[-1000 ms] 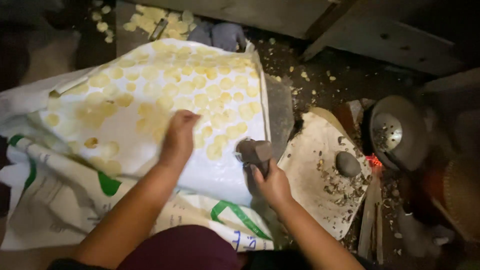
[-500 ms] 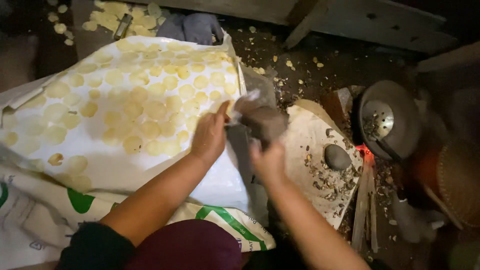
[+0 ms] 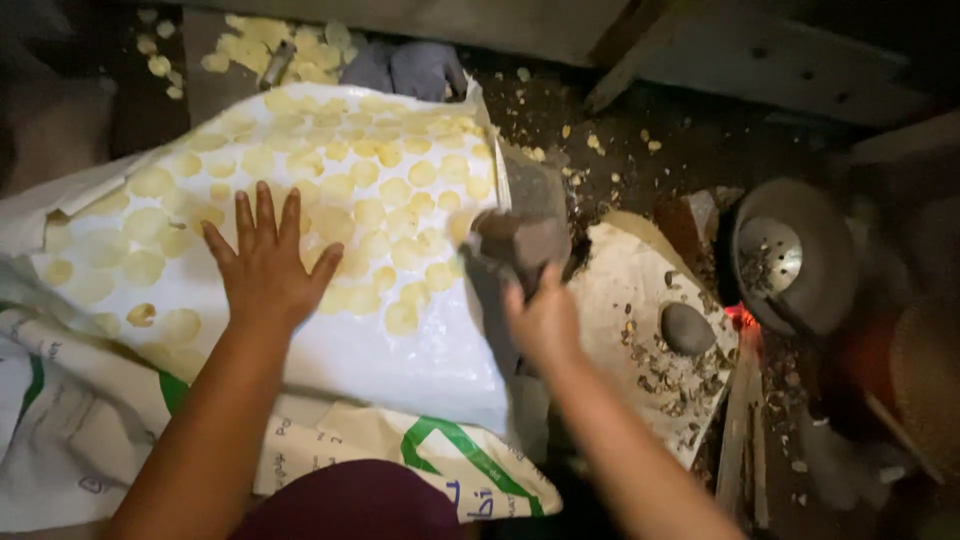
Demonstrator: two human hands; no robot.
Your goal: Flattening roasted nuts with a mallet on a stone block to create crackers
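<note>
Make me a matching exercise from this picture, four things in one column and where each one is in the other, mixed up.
1. left hand
2. right hand
3. grey stone
4. perforated metal dish

A. lying on the littered board
B. flat on the white sheet among yellow discs
C. far right, beside the red glow
D. gripping a dark lump at the sheet's edge

Pairs: 1-B, 2-D, 3-A, 4-C

The left hand (image 3: 268, 262) lies flat, palm down, with its fingers spread and pointing away from the body, forearm stretched forward. The right hand (image 3: 540, 318), blurred, is raised with its fingers curled in a grip.
</note>
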